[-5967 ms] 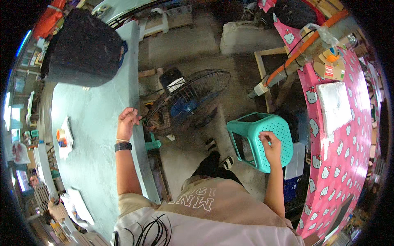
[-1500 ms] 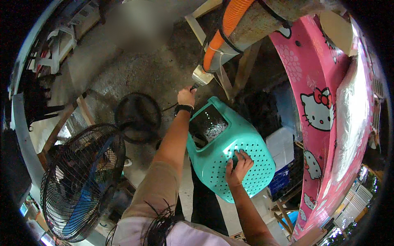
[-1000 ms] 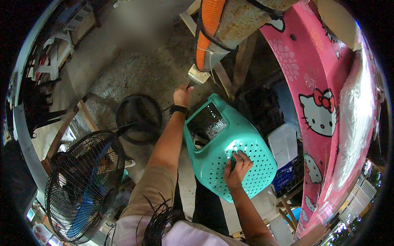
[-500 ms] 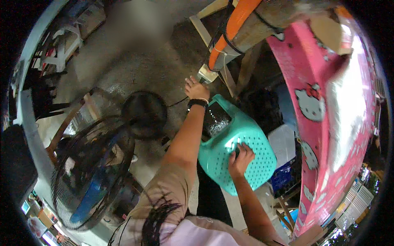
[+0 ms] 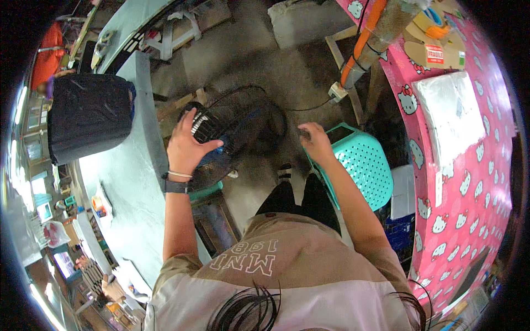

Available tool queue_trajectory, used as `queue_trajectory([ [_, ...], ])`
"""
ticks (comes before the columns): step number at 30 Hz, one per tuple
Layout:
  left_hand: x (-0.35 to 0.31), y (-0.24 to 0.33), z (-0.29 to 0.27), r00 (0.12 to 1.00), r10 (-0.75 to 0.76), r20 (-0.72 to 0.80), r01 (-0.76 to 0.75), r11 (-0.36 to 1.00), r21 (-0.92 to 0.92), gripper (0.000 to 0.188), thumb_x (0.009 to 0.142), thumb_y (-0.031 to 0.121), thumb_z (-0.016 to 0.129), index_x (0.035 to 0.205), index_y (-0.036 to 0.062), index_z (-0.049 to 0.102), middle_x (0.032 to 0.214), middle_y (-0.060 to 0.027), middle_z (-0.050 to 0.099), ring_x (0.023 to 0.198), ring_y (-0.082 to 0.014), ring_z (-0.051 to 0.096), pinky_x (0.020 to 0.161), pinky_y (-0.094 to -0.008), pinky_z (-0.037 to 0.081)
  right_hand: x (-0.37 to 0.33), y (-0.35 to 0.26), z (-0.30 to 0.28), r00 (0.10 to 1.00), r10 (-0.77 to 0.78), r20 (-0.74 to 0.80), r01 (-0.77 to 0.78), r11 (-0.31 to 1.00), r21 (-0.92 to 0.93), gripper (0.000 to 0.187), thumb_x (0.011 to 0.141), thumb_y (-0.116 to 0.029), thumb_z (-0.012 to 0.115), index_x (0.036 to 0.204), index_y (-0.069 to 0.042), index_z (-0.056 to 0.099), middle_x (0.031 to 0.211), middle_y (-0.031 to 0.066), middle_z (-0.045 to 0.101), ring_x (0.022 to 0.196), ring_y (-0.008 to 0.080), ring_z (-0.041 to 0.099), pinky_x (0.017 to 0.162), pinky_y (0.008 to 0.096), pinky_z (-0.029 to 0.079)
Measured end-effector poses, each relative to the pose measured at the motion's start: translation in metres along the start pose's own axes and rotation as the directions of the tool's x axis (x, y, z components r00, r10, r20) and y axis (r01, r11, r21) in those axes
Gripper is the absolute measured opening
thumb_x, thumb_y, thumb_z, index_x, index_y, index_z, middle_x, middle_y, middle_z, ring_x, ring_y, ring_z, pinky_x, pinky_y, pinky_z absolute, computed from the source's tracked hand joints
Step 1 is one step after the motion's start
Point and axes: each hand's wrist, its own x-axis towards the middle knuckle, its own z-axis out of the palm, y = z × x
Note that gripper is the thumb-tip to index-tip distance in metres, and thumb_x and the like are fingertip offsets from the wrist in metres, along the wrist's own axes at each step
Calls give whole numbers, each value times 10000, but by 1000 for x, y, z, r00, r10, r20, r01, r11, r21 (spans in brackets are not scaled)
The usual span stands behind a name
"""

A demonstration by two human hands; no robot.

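Observation:
My left hand (image 5: 185,144) is open, fingers spread and thumb out, at the back of a black floor fan (image 5: 248,124) with bluish blades; whether it touches the fan is unclear. My right hand (image 5: 316,139) is closed on a small dark thing (image 5: 303,133), too small to name, in front of a turquoise plastic stool (image 5: 361,168) with a perforated seat. A black cord (image 5: 309,109) runs from the fan's side to a white socket box (image 5: 337,92), where its end sits. The socket box hangs below an orange conduit (image 5: 361,47) strapped to a post.
At right stands a table with a pink cartoon-print cover (image 5: 458,201), bearing a white plastic-wrapped packet (image 5: 450,116) and tape rolls (image 5: 433,25). A pale table (image 5: 118,185) with a black bin-like container (image 5: 91,116) stands at left. A concrete block (image 5: 309,22) lies ahead.
My left hand has left the socket box and moved left to the fan. My right hand has lifted off the stool's seat and moved forward. The view has shifted, showing more of the left table.

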Motion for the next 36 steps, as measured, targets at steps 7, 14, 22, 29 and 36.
queue_trajectory([
  [7,-18,15,29,997,-18,-80,36,971,237,862,560,490,724,1272,130,400,1177,-144,511,1009,-322,521,811,-403,448,-12,-23,-3,990,114,81,-120,990,69,210,730,-63,592,935,-28,568,899,138,586,810,290,575,739,352,465],
  [14,-69,28,48,994,0,-113,33,957,289,850,603,507,681,1291,119,368,1205,-133,475,1037,-319,483,835,-426,408,-75,11,-12,962,272,-21,-268,956,120,193,737,-30,569,930,-25,574,865,134,615,808,242,597,718,322,468],
  [22,-80,-15,35,981,64,-181,-78,994,-71,694,727,432,650,1251,48,404,1175,-175,491,1059,-349,466,878,-428,380,-124,41,-13,935,353,-38,-351,935,53,174,734,-36,594,906,-14,580,822,106,623,759,198,598,692,293,463],
  [29,-29,-180,59,879,-428,208,455,884,-103,424,818,430,520,818,22,634,817,-212,618,801,-357,592,706,-438,461,-175,76,-4,896,437,-76,-435,899,46,136,771,-37,542,892,8,585,737,72,614,665,140,566,627,263,450],
  [36,3,-185,102,771,-428,472,545,826,-142,466,856,430,466,670,23,600,621,-49,610,563,-213,573,603,-375,466,-273,124,-7,640,766,-58,-752,640,157,192,802,-150,550,930,-13,591,730,73,611,550,141,534,488,279,426],
])
